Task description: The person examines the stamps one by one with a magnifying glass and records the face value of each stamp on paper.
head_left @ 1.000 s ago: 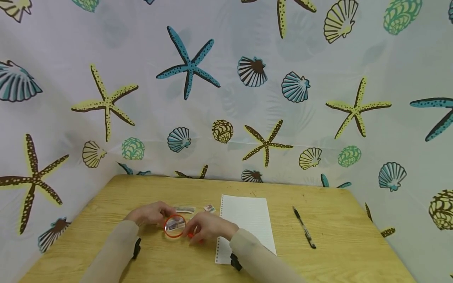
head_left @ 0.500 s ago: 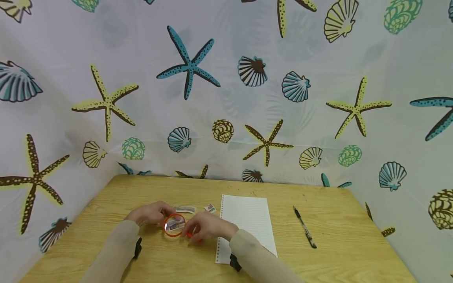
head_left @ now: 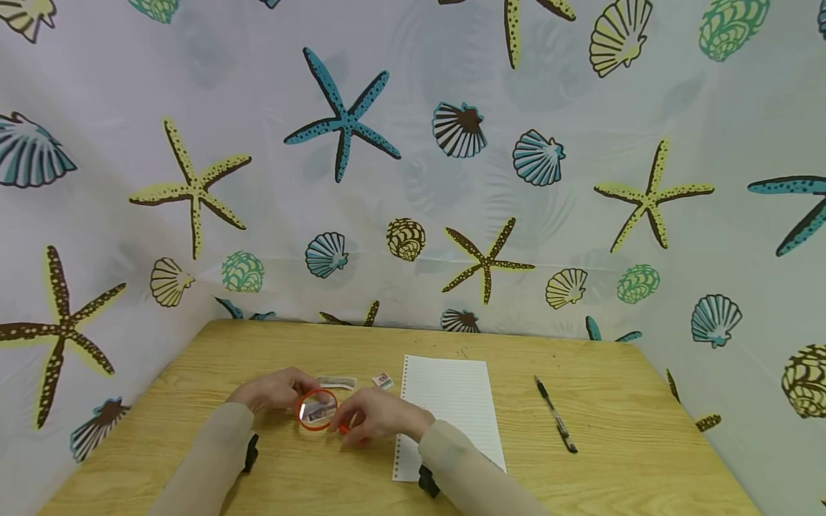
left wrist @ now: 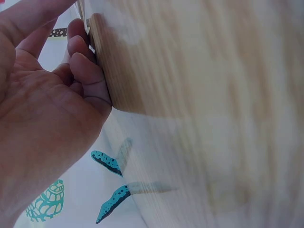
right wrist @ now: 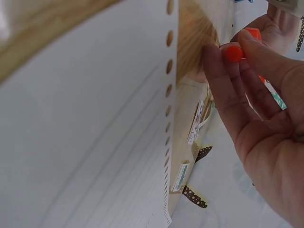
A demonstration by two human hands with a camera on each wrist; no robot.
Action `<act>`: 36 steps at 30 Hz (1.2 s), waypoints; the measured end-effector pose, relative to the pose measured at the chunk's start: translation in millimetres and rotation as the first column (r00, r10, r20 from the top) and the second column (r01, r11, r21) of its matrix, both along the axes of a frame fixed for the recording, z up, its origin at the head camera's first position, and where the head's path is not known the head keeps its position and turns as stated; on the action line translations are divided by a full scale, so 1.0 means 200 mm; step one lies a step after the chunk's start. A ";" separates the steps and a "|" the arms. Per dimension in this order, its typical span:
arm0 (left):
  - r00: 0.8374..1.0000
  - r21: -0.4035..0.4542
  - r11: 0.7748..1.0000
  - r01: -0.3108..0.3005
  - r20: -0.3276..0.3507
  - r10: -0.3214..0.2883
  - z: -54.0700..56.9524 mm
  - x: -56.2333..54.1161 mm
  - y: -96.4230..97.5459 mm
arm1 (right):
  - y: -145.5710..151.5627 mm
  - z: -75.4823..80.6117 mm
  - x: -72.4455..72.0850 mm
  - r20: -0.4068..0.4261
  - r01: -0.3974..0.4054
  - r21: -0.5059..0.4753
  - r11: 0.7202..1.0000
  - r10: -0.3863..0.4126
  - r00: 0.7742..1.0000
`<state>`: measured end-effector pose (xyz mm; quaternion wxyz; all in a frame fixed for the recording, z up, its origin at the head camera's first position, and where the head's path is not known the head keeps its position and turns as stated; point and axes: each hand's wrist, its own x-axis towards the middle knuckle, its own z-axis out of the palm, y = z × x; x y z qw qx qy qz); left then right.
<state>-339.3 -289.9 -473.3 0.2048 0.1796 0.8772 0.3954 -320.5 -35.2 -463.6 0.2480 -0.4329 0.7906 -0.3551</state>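
My right hand pinches the red handle of a magnifying glass between thumb and fingers. The rounded end of its handle shows at the fingertips in the right wrist view. Through the round lens appears a small printed stamp with a dark picture and pale border. My left hand holds the stamp at its far side, fingertips close behind the lens rim. In the left wrist view, the left hand's lower fingers are curled beside the tabletop, while its thumb and forefinger tips run out of frame.
Beyond the hands lie a long printed strip and a small stamp. Lined notebook paper lies under the right forearm. A black pen lies further right on the wooden table. A shell-patterned curtain surrounds the table.
The magnifying glass has shifted very slightly left. Both hands otherwise keep nearly the same place, and the strip, stamp, paper and pen have not moved.
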 end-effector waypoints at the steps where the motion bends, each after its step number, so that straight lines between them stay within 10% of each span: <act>1: 1.000 0.003 1.000 0.003 -0.002 -0.003 0.00 0.00 0.00 | 0.00 0.00 0.00 0.000 -0.001 -0.001 1.000 0.001 1.000; 36: 1.000 0.043 0.999 0.016 0.011 -0.017 0.00 0.00 -0.01 | 0.03 0.07 0.06 -0.056 -0.041 -0.007 0.999 0.041 0.998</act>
